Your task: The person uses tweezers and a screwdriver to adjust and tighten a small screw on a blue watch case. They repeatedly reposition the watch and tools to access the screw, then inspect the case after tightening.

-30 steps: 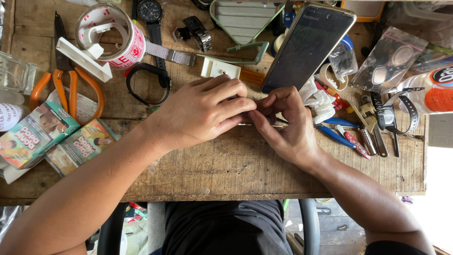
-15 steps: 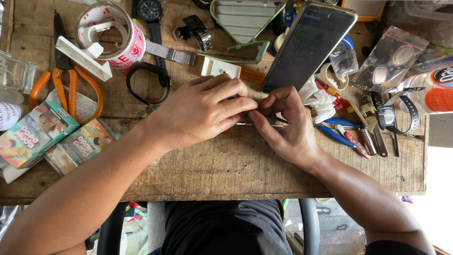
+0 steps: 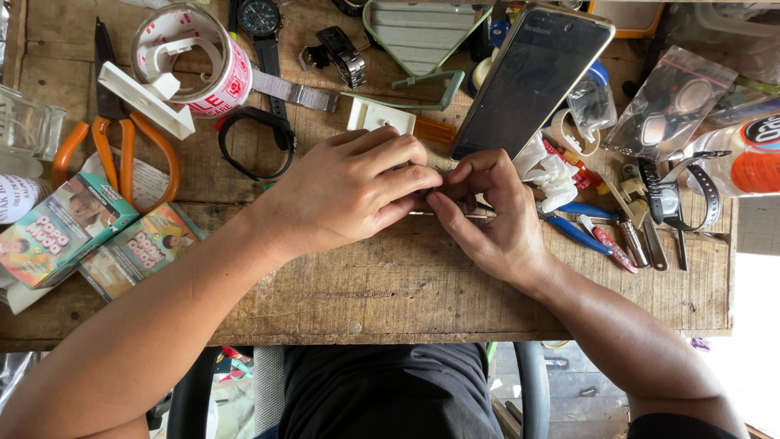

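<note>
lap: person is sitting at the bottom centre of the frame, dark clothing (image 3: 390, 394) showing under the bench edge
bench: one worn wooden table (image 3: 406, 284) is filling the middle of the frame, bare planks in front of the hands
left hand: left hand (image 3: 349, 191) is lying knuckles up at frame centre, fingers curled in narrow, tips pinching toward the right hand; what they are pinching is hidden
right hand: right hand (image 3: 491, 215) is meeting it from the right, thumb and fingers closed narrow, tips touching the left fingertips
held thing: one thin metal rod (image 3: 479, 216) is poking out flat between the two hands, centre of frame, just above the table; cannot tell which hand is gripping it
boxes: two small colourful cartons (image 3: 89, 236) are lying side by side at the left edge
hand tools right: blue-handled pliers (image 3: 581, 232) and one red-handled tool (image 3: 608, 244) are lying right of the right hand, near some small metal tools
watch right: one black digital watch (image 3: 674, 199) is lying at right, strap curling
band: one black wrist band (image 3: 256, 142) is lying just above the left hand
scissors: one orange-handled pair of scissors (image 3: 114, 138) is lying at upper left
tape: one roll of red-and-white tape (image 3: 191, 57) is standing in the upper left, a white plastic piece leaning on it
phone: one phone (image 3: 528, 77) is leaning, screen dark, upper centre-right
watches far: two wristwatches, black-dial watch (image 3: 262, 18) and metal-bracelet watch (image 3: 341, 53), are lying at the top
bag: one clear plastic bag (image 3: 670, 102) is lying at upper right
</note>
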